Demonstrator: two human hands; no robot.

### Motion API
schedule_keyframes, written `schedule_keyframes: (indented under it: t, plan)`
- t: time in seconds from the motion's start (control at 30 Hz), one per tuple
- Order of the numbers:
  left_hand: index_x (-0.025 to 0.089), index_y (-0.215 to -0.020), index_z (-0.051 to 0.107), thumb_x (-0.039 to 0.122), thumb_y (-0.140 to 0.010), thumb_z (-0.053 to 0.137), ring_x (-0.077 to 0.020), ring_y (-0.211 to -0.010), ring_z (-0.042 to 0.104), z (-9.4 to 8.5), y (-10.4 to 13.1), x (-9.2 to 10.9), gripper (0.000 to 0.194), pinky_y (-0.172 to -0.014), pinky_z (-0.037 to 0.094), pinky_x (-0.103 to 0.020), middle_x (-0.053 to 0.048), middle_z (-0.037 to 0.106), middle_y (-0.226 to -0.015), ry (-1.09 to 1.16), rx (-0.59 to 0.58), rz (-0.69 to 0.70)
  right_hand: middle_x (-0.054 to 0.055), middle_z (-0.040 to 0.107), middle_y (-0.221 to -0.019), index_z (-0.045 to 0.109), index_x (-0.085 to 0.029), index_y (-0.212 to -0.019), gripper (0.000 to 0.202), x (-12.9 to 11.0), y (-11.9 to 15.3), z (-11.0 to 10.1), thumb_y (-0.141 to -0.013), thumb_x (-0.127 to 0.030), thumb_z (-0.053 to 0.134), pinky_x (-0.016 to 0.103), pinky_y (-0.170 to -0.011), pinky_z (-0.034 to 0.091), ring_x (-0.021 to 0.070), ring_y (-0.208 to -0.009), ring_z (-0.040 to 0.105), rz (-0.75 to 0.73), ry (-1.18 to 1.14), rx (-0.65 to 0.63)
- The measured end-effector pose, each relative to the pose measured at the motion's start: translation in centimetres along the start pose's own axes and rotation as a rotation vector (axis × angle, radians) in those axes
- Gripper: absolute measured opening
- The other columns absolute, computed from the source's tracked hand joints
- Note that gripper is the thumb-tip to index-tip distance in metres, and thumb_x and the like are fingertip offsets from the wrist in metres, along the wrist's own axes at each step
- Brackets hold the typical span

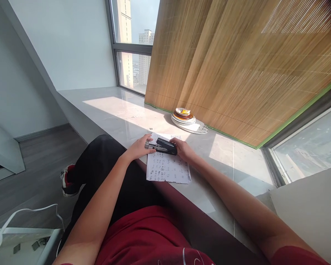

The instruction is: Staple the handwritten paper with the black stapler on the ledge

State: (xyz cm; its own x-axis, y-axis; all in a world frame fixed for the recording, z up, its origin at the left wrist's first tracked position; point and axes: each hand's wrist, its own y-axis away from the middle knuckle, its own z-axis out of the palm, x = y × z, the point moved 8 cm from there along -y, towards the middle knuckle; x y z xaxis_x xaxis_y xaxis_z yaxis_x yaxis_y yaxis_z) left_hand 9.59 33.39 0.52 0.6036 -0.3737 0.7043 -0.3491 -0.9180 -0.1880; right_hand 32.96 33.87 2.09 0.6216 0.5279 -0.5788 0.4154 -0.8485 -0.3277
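Observation:
A black stapler (pixel 167 142) is held over the sheets of paper, with its top arm lifted and a metal strip showing inside. My left hand (pixel 138 148) is closed around its left end, thumb and fingers on either side of a shiny, see-through or metallic part. On the opposite end, the fingers of my right hand (pixel 182 149) grip the black body. Handwriting in rows covers the white paper (pixel 169 170) below, which has a ragged lower edge. What lies under the stapler is partly hidden.
Stacked plates (pixel 179 119) stand on the tiled window ledge (pixel 110 106) by the bamboo blind (pixel 209 62). A tiny dark item (pixel 150 129) lies just beyond the paper. My bent knee (pixel 102 151) presses near the ledge's front edge. A white cable (pixel 30 209) hangs at lower left.

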Motion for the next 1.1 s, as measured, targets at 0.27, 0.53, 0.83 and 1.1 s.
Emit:
schedule_keyframes:
  t: [0.27, 0.53, 0.83, 1.1]
  plan:
    - [0.027, -0.156, 0.047, 0.063, -0.088, 0.078, -0.0359, -0.141, 0.06, 0.1, -0.2, -0.4, 0.083, -0.115, 0.051, -0.05, -0.015, 0.064, -0.152, 0.016, 0.013, 0.015, 0.008, 0.077, -0.113, 0.073, -0.024, -0.12, 0.039, -1.2, 0.6, -0.2, -0.096, -0.053, 0.065, 0.039, -0.085, 0.054, 0.0268, -0.097, 0.068, -0.062, -0.059, -0.011]
    - [0.018, -0.147, 0.057, 0.063, -0.112, 0.028, -0.033, -0.143, 0.059, -2.5, -0.1, -1.8, 0.064, -0.116, 0.052, -0.049, -0.02, 0.059, -0.156, 0.731, 0.352, -0.193, 0.006, 0.079, -0.114, 0.074, -0.033, -0.13, 0.031, -4.9, 2.1, -1.5, -0.103, -0.025, 0.059, 0.045, -0.092, 0.053, 0.028, -0.104, 0.066, -0.335, 0.318, 0.276]
    - [-0.001, -0.138, 0.06, 0.019, -0.109, 0.046, -0.0212, -0.08, 0.076, 1.8, 0.2, -0.3, 0.038, -0.085, 0.067, -0.033, -0.018, 0.076, -0.098, 1.531, 0.187, -0.5, -0.004, 0.073, -0.141, 0.061, -0.039, -0.147, 0.045, -7.8, 5.5, 0.5, -0.107, -0.018, 0.06, 0.039, -0.094, 0.043, 0.0213, -0.12, 0.063, -0.738, 0.737, 0.336]
    - [0.001, -0.133, 0.061, -0.007, -0.098, 0.047, -0.0224, -0.101, 0.08, -1.1, 1.0, -1.9, 0.039, -0.103, 0.064, -0.033, -0.02, 0.077, -0.106, 1.406, 0.563, -0.433, 0.004, 0.08, -0.093, 0.077, -0.025, -0.103, 0.015, -4.5, 2.6, -2.7, -0.089, -0.03, 0.078, 0.043, -0.084, 0.047, 0.0259, -0.084, 0.068, -0.004, 0.165, 0.508]
